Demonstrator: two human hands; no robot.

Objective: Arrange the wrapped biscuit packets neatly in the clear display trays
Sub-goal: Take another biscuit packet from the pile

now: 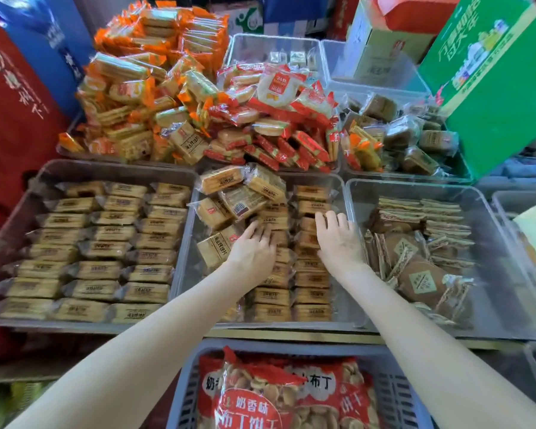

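Nearest the camera, a red printed bag of small round biscuits (279,394) lies in a grey slotted plastic basket (186,382), well short of both hands. Far to the left of the fingers, the left clear plastic display tray (31,193) already holds tan wrapped biscuit packets in three tidy columns. Both hands work in the middle clear display tray (342,193): the left hand (254,252) rests on its centre column, fingers (253,228) loosely curled over a packet, though whether they actually grip it I cannot tell; the right hand (338,239) lies flat on the right column, fingers (331,218) straight and slightly spread. Just beyond the left fingers a jumble of loose tan biscuit packets (239,196) leans at all angles. Judging by this, the step is best done by pressing the right column steady while sliding each loose packet label-up, square to the row, filling the gap left of the fingers.
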